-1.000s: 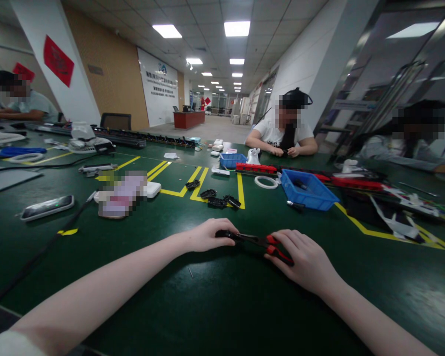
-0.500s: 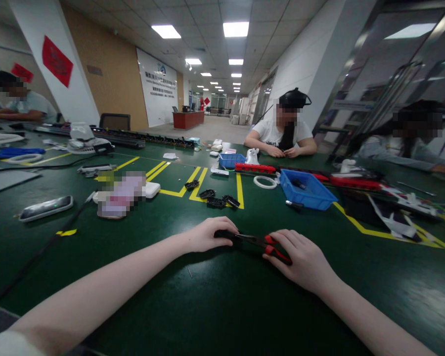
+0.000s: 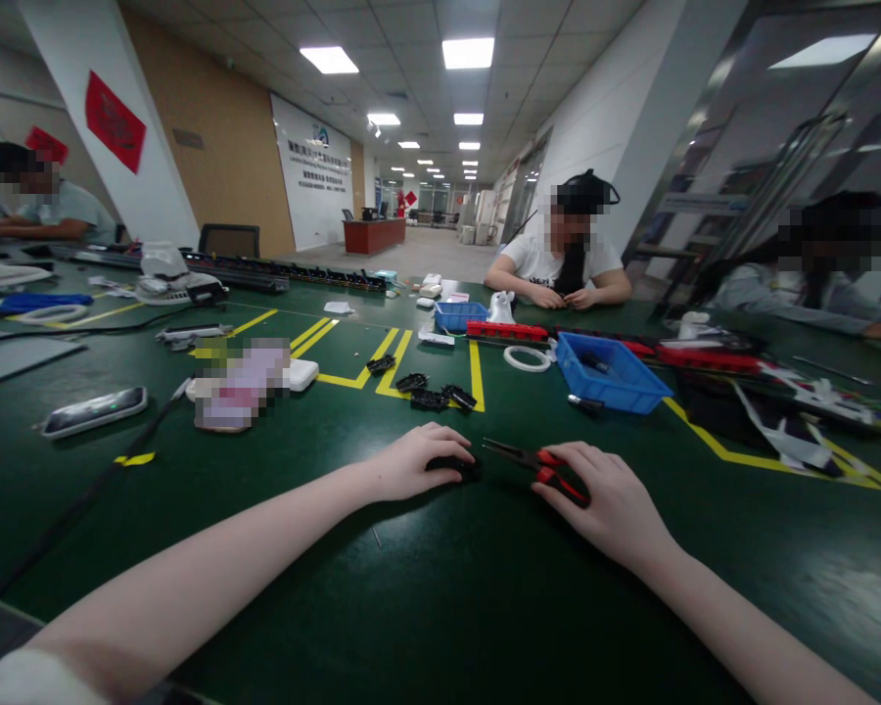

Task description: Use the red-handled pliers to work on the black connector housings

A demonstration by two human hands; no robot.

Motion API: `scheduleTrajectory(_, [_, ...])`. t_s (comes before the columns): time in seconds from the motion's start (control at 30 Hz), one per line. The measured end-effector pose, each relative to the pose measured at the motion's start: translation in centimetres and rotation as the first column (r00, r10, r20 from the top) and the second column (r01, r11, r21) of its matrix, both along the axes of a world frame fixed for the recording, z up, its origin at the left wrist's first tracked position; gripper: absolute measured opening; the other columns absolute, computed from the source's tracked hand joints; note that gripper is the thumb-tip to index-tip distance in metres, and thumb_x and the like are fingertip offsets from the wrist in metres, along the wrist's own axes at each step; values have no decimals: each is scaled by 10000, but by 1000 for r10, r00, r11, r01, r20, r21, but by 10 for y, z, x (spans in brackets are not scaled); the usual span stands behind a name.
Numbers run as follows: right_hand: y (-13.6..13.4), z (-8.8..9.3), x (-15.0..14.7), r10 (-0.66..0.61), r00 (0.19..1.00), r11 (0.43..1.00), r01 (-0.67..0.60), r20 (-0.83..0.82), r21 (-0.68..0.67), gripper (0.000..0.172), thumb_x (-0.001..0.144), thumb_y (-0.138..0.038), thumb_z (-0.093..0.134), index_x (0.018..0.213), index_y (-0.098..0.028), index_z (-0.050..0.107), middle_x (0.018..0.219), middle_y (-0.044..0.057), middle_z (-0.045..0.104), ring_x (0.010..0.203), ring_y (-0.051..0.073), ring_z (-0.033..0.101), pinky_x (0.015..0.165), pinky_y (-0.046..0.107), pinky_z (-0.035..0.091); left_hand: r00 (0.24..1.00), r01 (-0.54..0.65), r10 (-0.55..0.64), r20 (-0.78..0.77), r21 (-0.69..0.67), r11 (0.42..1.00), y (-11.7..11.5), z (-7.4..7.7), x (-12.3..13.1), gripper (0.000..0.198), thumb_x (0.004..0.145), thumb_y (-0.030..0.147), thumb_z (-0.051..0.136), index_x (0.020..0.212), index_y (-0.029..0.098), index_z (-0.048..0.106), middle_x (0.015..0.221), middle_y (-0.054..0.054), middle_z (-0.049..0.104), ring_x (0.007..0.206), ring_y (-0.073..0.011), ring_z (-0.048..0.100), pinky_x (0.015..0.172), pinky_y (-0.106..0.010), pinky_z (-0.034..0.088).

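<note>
My left hand (image 3: 418, 460) is closed around a small black part (image 3: 455, 464), most of it hidden under the fingers. The red-and-black handles of long-nose pliers (image 3: 514, 452) sit in my right hand (image 3: 608, 497). The plier jaws point left toward the black part, with a small gap between them; something thin and bright shows at their tip, too small to name. A thin metal pin (image 3: 377, 537) lies on the green table (image 3: 455, 597) below my left wrist. Several black parts (image 3: 427, 396) of a similar look rest beyond my hands.
A blue bin (image 3: 611, 384) holding dark pieces stands at the right, with a white ring (image 3: 527, 359) beside it. On the left lie a phone-like device (image 3: 95, 411), a white case (image 3: 302, 374) and a black cable (image 3: 80, 499). A co-worker (image 3: 558, 264) sits across the table.
The pliers have drawn back to the right, away from the black part in my left hand, and their jaws now stand clear of it. My left hand has hardly moved.
</note>
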State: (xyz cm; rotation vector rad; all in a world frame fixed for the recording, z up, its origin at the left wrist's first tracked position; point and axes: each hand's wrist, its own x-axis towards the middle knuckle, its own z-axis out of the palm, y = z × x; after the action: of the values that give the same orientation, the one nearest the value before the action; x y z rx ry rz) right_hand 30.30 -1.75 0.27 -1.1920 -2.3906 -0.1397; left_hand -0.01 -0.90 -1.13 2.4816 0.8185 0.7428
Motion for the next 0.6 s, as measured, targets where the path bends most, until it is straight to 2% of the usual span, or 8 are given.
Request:
scheduleTrajectory(0.17, [4, -2, 1, -27, 999, 999, 28, 18, -33, 354, 875, -495, 580, 1105, -226, 598, 1062, 92, 673, 954, 271, 638, 817, 453, 500, 990, -132, 135, -32, 86, 988, -2, -1, 0, 284, 899, 139, 591, 1160, 230, 657, 1350, -91, 545, 1274, -268, 477, 1082, -495, 359])
scheduleTrajectory(0.33, [5, -4, 3, 0, 1000, 1000, -1, 27, 23, 341, 864, -465, 599, 1107, -226, 595, 1062, 102, 666, 969, 287, 630, 810, 451, 488, 993, -119, 118, 22, 19, 993, -2, -1, 0, 413, 830, -5, 505, 1148, 210, 659, 1417, -90, 492, 1338, -245, 436, 1143, -481, 329])
scheduleTrajectory(0.47, [4, -5, 4, 6, 996, 987, -21, 93, 160, 386, 853, -413, 621, 1168, -196, 571, 1120, 126, 638, 1036, 303, 596, 870, 473, 454, 996, -80, 82, 23, -58, 995, -4, 4, 1, 409, 813, 8, 515, 1160, 175, 651, 1444, -117, 464, 1370, -251, 409, 1166, -469, 310])
scheduleTrajectory(0.6, [1, -1, 5, -10, 979, 944, -57, 203, 324, 347, 890, -324, 585, 1193, -154, 583, 1125, 155, 632, 1013, 305, 594, 815, 449, 459, 995, -90, 93, 27, -100, 991, -7, 7, 1, 272, 876, 174, 608, 1145, 184, 651, 1425, -127, 472, 1341, -272, 444, 1133, -474, 355])
